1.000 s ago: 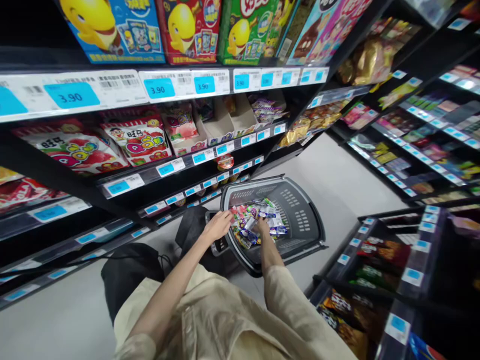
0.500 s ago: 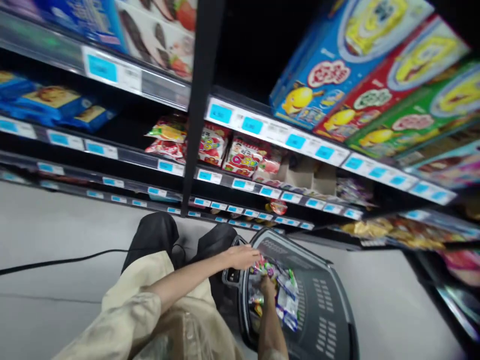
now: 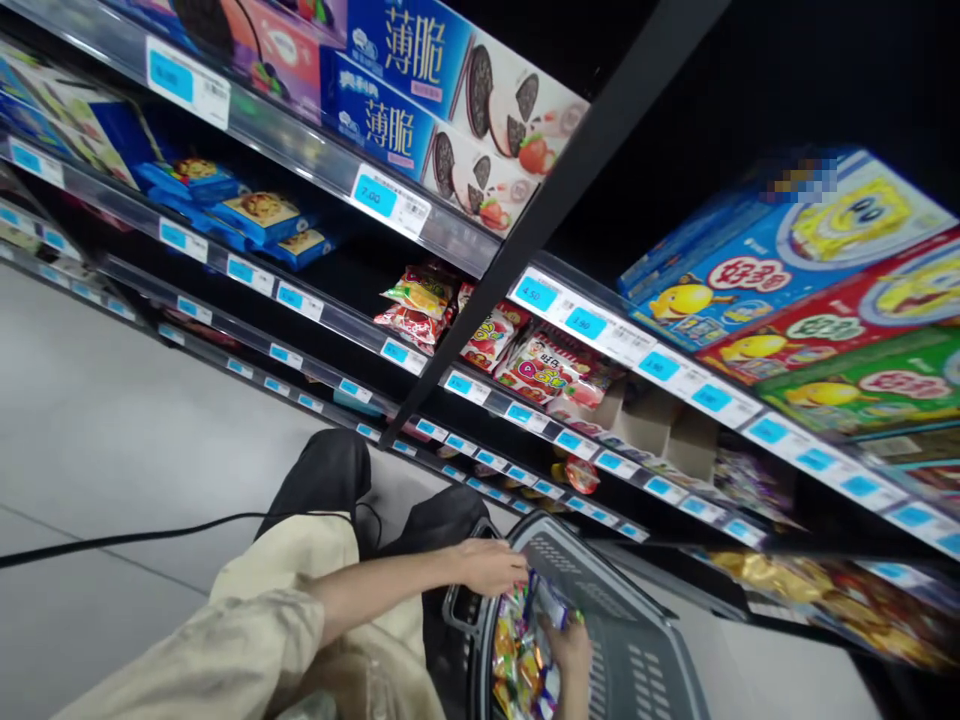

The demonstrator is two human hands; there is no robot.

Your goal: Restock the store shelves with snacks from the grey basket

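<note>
A dark grey basket (image 3: pixel 637 610) stands on the floor at the lower right, with colourful snack packets (image 3: pixel 517 655) inside. My left hand (image 3: pixel 491 567) is at the basket's left rim by the handle, its fingers bent over the packets; what they grip is hidden. Inside the basket, my right hand (image 3: pixel 568 645) is closed around a blue and white packet (image 3: pixel 551 605) at the middle of the pile. The fingertips of that hand are partly hidden by the packets.
Shelves with blue price tags (image 3: pixel 536 292) run across the view, holding cookie boxes (image 3: pixel 397 120), blue snack packs (image 3: pixel 262 212), red candy bags (image 3: pixel 536 370) and cartoon boxes (image 3: pixel 750 270). A black cable (image 3: pixel 187 527) crosses at the left. My knees are beside the basket.
The view has turned toward the left shelves. My right hand has moved right within the basket, and more orange and yellow packets show at its left. My left hand stays near the rim.
</note>
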